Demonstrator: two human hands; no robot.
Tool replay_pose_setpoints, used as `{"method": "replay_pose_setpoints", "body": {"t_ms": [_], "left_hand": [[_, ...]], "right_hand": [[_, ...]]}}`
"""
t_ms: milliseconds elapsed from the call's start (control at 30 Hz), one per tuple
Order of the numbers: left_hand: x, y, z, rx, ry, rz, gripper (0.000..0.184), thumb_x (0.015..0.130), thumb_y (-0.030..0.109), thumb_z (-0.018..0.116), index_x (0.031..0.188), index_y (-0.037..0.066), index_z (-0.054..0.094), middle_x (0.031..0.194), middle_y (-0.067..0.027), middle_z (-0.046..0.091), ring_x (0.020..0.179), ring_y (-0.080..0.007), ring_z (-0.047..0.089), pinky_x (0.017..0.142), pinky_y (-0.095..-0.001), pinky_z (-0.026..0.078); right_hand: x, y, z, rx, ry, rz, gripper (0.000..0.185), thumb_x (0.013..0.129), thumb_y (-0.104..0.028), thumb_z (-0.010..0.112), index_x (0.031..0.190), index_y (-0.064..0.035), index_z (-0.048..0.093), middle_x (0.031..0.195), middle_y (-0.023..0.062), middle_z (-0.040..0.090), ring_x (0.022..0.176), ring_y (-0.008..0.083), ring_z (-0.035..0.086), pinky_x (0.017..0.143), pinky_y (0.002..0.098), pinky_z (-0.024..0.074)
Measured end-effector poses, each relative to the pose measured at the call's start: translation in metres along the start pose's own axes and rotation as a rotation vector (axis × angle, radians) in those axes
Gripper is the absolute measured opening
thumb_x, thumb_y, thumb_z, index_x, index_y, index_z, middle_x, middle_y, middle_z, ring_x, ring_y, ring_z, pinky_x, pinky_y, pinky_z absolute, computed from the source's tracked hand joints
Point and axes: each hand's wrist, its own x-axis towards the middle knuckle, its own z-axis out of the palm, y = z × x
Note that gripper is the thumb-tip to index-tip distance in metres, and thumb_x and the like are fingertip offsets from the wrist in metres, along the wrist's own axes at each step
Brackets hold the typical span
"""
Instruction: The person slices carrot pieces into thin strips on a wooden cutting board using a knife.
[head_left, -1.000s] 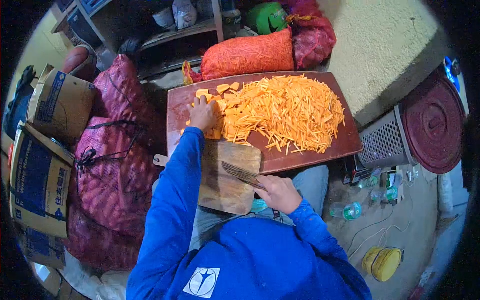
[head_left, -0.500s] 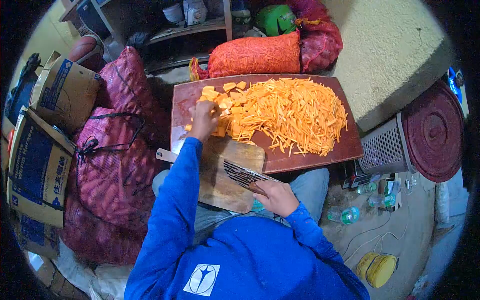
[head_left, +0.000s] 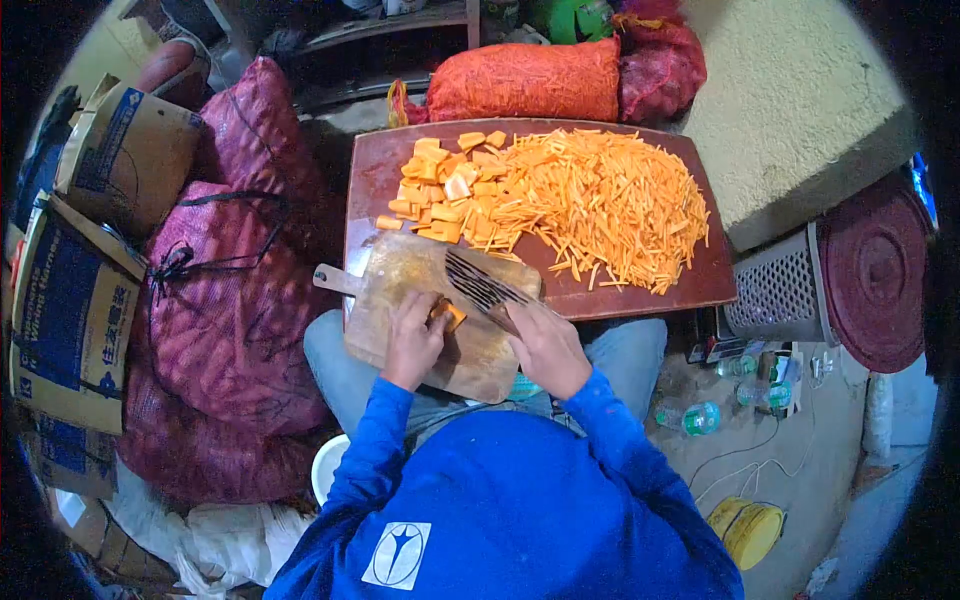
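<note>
On the wooden cutting board (head_left: 390,270) across my lap, my left hand (head_left: 416,335) holds an orange vegetable chunk (head_left: 455,315) with its fingers bent round it. My right hand (head_left: 548,345) grips the handle of a multi-bladed knife (head_left: 478,284), whose dark parallel blades lie over the board's right half, apart from the chunk. Beyond the board, more orange chunks (head_left: 428,178) are heaped at the left of the reddish-brown table (head_left: 640,305). A large pile of thin orange strips (head_left: 620,205) covers the table's middle and right.
Red mesh sacks (head_left: 235,300) and cardboard boxes (head_left: 75,320) crowd the left. A stuffed orange mesh bag (head_left: 525,80) lies behind the table. On the right are a grey basket (head_left: 775,295), plastic bottles (head_left: 700,418) and a yellow container (head_left: 750,530). A white bowl (head_left: 325,470) partly shows by my left arm.
My left hand has come back from the chunk heap to the cutting board with a chunk. My right hand still holds the knife above the board. The view has shifted slightly.
</note>
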Motion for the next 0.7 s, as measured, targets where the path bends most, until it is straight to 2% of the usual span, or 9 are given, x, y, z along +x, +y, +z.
{"method": "replay_pose_setpoints", "body": {"t_ms": [33, 133, 200, 267, 300, 333, 367, 433, 700], "left_hand": [[-0.005, -0.002, 0.001, -0.049, -0.094, -0.123, 0.031, 0.085, 0.008, 0.081, 0.114, 0.005, 0.072, 0.111, -0.0156, 0.067, 0.103, -0.0385, 0.064, 0.09, -0.0487, 0.046], [-0.004, 0.003, -0.002, -0.005, -0.021, -0.048, 0.028, 0.085, 0.009, 0.081, 0.111, 0.005, 0.072, 0.104, -0.0144, 0.065, 0.099, -0.0382, 0.062, 0.089, -0.0501, 0.046], [-0.005, -0.007, 0.0, -0.031, -0.032, -0.047, 0.027, 0.084, 0.01, 0.081, 0.109, 0.006, 0.072, 0.1, -0.0136, 0.063, 0.098, -0.0371, 0.06, 0.088, -0.0496, 0.045], [-0.007, -0.009, 0.002, 0.03, -0.016, 0.05, 0.028, 0.082, 0.008, 0.082, 0.108, 0.006, 0.071, 0.099, -0.0137, 0.062, 0.097, -0.036, 0.059, 0.086, -0.0478, 0.044], [-0.006, -0.006, 0.001, 0.014, 0.002, 0.059, 0.027, 0.082, 0.009, 0.082, 0.107, 0.006, 0.071, 0.098, -0.0133, 0.061, 0.096, -0.0354, 0.058, 0.085, -0.0469, 0.044], [-0.006, -0.005, 0.002, 0.006, -0.023, 0.053, 0.027, 0.082, 0.009, 0.082, 0.107, 0.006, 0.071, 0.098, -0.0133, 0.061, 0.096, -0.0354, 0.058, 0.085, -0.0469, 0.044], [-0.008, -0.005, 0.001, 0.019, -0.022, 0.049, 0.026, 0.083, 0.009, 0.081, 0.107, 0.006, 0.071, 0.098, -0.0131, 0.061, 0.097, -0.0354, 0.058, 0.086, -0.0469, 0.044], [-0.007, -0.009, 0.003, 0.038, -0.021, 0.064, 0.025, 0.084, 0.009, 0.081, 0.106, 0.006, 0.072, 0.098, -0.0128, 0.06, 0.096, -0.0351, 0.058, 0.086, -0.0468, 0.044], [-0.009, -0.006, -0.002, 0.085, -0.029, 0.082, 0.024, 0.085, 0.011, 0.081, 0.105, 0.004, 0.071, 0.099, -0.0137, 0.059, 0.097, -0.0356, 0.058, 0.086, -0.047, 0.043]], "right_hand": [[0.003, 0.001, 0.003, 0.039, -0.074, 0.035, 0.052, 0.085, -0.012, 0.077, 0.133, 0.001, 0.06, 0.123, 0.0244, 0.066, 0.116, 0.0448, 0.064, 0.098, 0.0502, 0.0535], [0.015, -0.007, -0.008, 0.078, -0.055, -0.057, 0.049, 0.086, -0.014, 0.078, 0.13, -0.0013, 0.061, 0.123, 0.0203, 0.066, 0.114, 0.0403, 0.065, 0.099, 0.0507, 0.0527], [0.023, -0.027, -0.049, 0.175, -0.016, -0.089, 0.048, 0.086, -0.013, 0.08, 0.128, -0.0009, 0.061, 0.119, 0.0204, 0.067, 0.11, 0.0402, 0.066, 0.097, 0.0489, 0.0541], [0.028, -0.07, -0.116, 0.316, 0.027, -0.104, 0.047, 0.087, -0.013, 0.08, 0.128, -0.0012, 0.061, 0.114, 0.0196, 0.07, 0.102, 0.0407, 0.069, 0.091, 0.0473, 0.0567], [0.025, -0.092, -0.149, 0.316, 0.02, -0.116, 0.043, 0.086, -0.014, 0.082, 0.123, -0.0013, 0.064, 0.106, 0.0166, 0.073, 0.092, 0.0395, 0.072, 0.083, 0.0457, 0.0588], [0.025, -0.111, -0.173, 0.382, 0.117, -0.246, 0.044, 0.083, -0.019, 0.084, 0.118, -0.0013, 0.066, 0.103, 0.014, 0.074, 0.088, 0.0354, 0.074, 0.078, 0.0456, 0.0588], [0.021, -0.13, -0.195, 0.389, 0.11, -0.217, 0.044, 0.083, -0.019, 0.084, 0.118, -0.0013, 0.066, 0.103, 0.014, 0.074, 0.088, 0.0354, 0.074, 0.078, 0.0456, 0.0588], [0.017, -0.16, -0.23, 0.4, 0.14, -0.167, 0.025, 0.082, -0.011, 0.081, 0.082, -0.0111, 0.056, 0.08, 0.008, 0.067, 0.063, 0.0283, 0.063, 0.06, 0.0379, 0.0515], [0.023, -0.182, -0.275, 0.226, -0.214, -0.185, 0.021, 0.086, -0.014, 0.076, 0.083, -0.0099, 0.056, 0.08, 0.0096, 0.067, 0.066, 0.0282, 0.064, 0.062, 0.0371, 0.0523]]}}
